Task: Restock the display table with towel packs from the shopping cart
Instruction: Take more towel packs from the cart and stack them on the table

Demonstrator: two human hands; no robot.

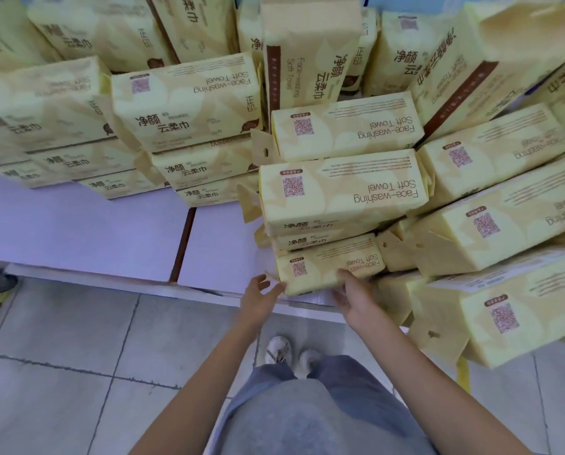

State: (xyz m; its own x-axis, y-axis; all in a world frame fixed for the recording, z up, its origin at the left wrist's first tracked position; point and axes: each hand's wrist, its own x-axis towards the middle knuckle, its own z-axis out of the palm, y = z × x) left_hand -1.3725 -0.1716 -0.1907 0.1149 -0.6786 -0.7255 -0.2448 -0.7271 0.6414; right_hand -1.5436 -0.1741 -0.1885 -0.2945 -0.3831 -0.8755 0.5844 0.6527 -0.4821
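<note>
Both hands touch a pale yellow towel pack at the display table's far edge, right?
No: the head view shows the left hand and right hand touching the towel pack at the display table's near edge, not the far one.

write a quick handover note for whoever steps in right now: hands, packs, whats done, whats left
Left hand: open, fingertips against the left end of the front towel pack.
Right hand: holds that pack's near edge, thumb on top.
The pack lies at the front edge of the display table, at the foot of a stack of packs.
Done: many packs are piled along the back and right of the table.
Left: settle this pack, then probably fill the bare front left area. The shopping cart is not in view.
</note>
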